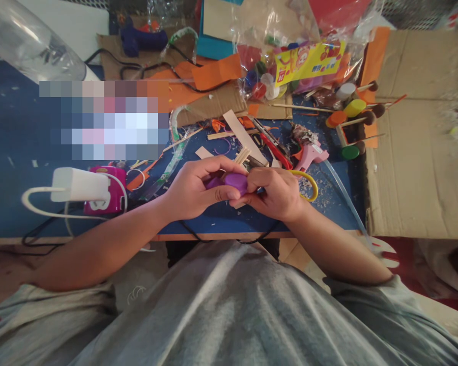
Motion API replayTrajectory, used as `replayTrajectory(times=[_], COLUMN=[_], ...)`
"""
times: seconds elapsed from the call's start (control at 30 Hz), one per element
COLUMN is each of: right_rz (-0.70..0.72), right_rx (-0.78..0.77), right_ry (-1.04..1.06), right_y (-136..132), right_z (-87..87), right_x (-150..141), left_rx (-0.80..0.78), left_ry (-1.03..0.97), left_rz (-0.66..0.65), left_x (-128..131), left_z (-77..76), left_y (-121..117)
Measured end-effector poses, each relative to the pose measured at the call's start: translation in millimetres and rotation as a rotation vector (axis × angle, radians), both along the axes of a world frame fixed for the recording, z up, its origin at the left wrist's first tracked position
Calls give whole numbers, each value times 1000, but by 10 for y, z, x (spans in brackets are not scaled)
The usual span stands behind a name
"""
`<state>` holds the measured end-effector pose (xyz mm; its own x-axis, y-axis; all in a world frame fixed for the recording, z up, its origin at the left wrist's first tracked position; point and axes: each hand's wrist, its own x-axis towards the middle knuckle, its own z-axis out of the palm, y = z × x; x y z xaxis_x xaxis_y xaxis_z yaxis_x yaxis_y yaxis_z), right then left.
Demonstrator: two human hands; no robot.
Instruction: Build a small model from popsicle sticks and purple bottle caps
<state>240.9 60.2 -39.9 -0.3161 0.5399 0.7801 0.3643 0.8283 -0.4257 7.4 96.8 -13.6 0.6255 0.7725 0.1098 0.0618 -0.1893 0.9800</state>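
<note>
Plainly, the purple piece (236, 182) lies lengthwise from side to side between the left hand (194, 187), which grasps it, and the right hand (277, 192), which pinches its right end above the table (229, 223).

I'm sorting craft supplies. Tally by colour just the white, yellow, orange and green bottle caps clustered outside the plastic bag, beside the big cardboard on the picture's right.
White bottle cap: 1
Yellow bottle cap: 1
Orange bottle cap: 1
Green bottle cap: 1
Total: 4
</note>
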Motion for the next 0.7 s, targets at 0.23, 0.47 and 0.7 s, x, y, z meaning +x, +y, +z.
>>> replayTrajectory(times=[0.23,0.47,0.7], right_rz=[-52,-66,-152], right_rx=[-103,-112,-166], right_ry=[106,101,154], right_y=[-35,-59,-11], right_z=[-54,94,75], right_x=[-17,0,-3], left_rx=[-20,137,286], left_ry=[-95,-88,-101], left_rz=[66,173,213], left_x=[27,24,9], left_z=[-18,-67,-111], left_y=[-23,-12,-8])
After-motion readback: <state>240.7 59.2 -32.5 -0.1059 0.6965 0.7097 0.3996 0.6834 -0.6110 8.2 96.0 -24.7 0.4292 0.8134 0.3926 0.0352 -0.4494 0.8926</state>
